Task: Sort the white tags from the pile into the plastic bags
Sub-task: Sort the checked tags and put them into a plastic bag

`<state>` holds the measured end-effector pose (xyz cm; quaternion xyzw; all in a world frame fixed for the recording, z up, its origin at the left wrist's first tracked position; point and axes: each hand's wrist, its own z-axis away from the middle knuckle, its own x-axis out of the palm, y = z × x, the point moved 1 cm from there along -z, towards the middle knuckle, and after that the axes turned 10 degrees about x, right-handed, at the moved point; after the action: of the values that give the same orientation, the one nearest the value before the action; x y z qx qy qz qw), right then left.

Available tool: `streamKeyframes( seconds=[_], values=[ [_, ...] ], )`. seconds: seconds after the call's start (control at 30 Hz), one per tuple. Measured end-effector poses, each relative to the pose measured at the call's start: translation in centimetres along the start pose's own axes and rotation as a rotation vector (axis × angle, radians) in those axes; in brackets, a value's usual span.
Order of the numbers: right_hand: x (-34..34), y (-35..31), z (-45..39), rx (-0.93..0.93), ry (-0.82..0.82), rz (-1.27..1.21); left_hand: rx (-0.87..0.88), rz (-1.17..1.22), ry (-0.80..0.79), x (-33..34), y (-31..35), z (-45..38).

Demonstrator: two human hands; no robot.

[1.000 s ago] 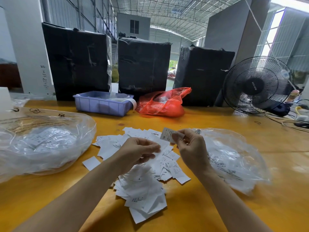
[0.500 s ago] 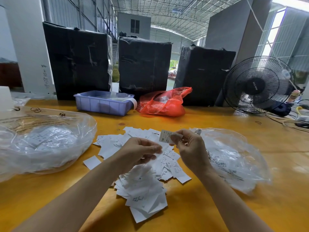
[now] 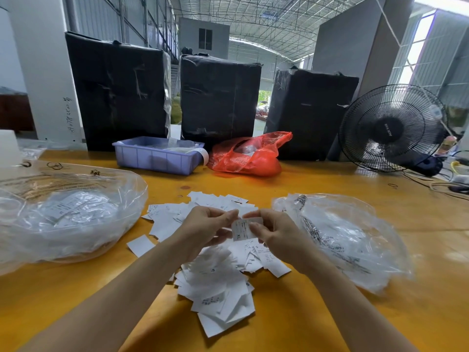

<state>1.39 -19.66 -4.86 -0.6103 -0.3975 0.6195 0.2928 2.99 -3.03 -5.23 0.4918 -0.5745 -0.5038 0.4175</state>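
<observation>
We held one tag [image 3: 243,229] over the pile [image 3: 215,273], our right hand [image 3: 272,231] pinching its edge and our left hand [image 3: 206,228] pinching its top corner. Reading the size first seemed wise, before choosing the left bag [image 3: 66,217] or right bag [image 3: 350,240].

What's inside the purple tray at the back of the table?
The purple tray holds crumpled clear plastic and a strip of white tape that hangs over its right rim. Its front wall hides the bottom, so anything lying lower inside cannot be seen.
</observation>
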Motion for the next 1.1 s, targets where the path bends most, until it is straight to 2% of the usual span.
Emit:
streamKeyframes(
  seconds=[0.1, 0.23, 0.33, 0.47, 0.6, 0.73, 0.97, 1.1],
  values=[
    [0.1, 0.0, 0.0, 0.008, -0.014, -0.088, -0.01, -0.002, 0.011, 0.5, -0.1, 0.1],
    [-0.2, -0.1, -0.1, -0.086, 0.198, -0.203, -0.044, 0.065, 0.029, 0.8, 0.0, 0.2],
    [0.1, -0.2, 0.1, -0.111, 0.261, -0.234, -0.063, 0.132, 0.05, 1.0, 0.0, 0.2],
    [0.8, -0.6, 0.4, -0.095, 0.177, -0.188, -0.058, 0.203, 0.114, 1.2, 0.0, 0.2],
    [0.7, -1.0, 0.6, -0.063, 0.188, -0.284, -0.053, 0.253, 0.192, 1.2, 0.1, 0.2],
    [0.8, -1.2, 0.9, -0.03, 0.09, -0.316, -0.038, 0.248, 0.221, 1.3, 0.2, 0.3],
    [0.9, -1.1, 0.7, -0.017, 0.114, -0.386, -0.029, 0.239, 0.185, 1.2, 0.3, 0.3],
    [0.6, -0.8, 0.5, 0.013, 0.146, -0.512, -0.079, 0.082, 0.05, -0.3, 0.8, 0.0]
  ],
)
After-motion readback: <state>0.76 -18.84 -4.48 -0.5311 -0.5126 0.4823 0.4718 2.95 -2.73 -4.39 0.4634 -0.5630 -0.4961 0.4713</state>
